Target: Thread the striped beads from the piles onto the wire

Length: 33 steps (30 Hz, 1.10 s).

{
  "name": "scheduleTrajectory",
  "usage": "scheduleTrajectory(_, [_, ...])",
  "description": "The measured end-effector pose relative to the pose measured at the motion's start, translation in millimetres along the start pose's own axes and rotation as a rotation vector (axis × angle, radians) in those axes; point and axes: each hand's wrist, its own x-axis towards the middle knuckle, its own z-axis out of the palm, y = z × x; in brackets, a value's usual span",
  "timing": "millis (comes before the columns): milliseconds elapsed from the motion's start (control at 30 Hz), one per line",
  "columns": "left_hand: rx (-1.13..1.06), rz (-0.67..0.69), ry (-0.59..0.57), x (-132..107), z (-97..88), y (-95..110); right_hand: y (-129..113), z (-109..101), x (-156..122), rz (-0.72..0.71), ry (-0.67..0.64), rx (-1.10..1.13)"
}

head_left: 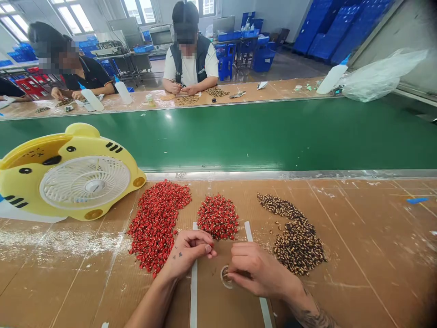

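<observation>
The left hand (193, 249) and right hand (254, 266) curl their fingers; whether they grip anything, nobody can tell. Red beads (218, 217) and black-and-tan beads (299, 248) sit near, probably for easy reach.

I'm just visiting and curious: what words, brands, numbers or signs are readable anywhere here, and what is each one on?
Nothing can be read with certainty.
Yellow fan, on its hub: small dark lettering, too blurred to read.
Left hand, on its back: small dark marks, one perhaps "H"; the others are too small to tell.
Right forearm: dark markings, no letters that I can make out.
</observation>
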Motion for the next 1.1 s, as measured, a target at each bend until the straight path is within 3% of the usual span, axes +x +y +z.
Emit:
scheduleTrajectory(200, [-0.062,-0.03,0.018,-4.0,2.1,-4.7,-3.5,-4.6,4.5,0.015,0.01,0.021])
scheduleTrajectory(433, [0.006,0.002,-0.056,-7.2,-0.3,-5.0,-1.6,-2.3,3.5,0.005,-0.016,-0.005])
scheduleTrajectory(600, [0.048,-0.075,0.007,-8.2,-1.8,-8.7,-2.0,1.5,4.2,0.011,-0.03,0.003])
scheduleTrajectory(800, [0.179,-0.059,0.04,-7.7,0.6,-6.4,-4.7,-3.3,4.0,0.009,-0.024,0.082])
scheduleTrajectory(900, [0.218,-0.068,0.026,-6.9,3.4,-6.3,-3.7,-8.4,-1.1,0.043,0.097,0.162])
scheduleTrajectory(1033, [0.246,-0.095,0.034,-6.6,8.4,-5.1,-1.2,-6.5,-6.0,0.087,0.45,0.324])
scheduleTrajectory(1100, [0.243,-0.107,0.037,-7.0,9.7,-4.8,-0.9,-2.1,-5.9,0.101,0.542,0.362])
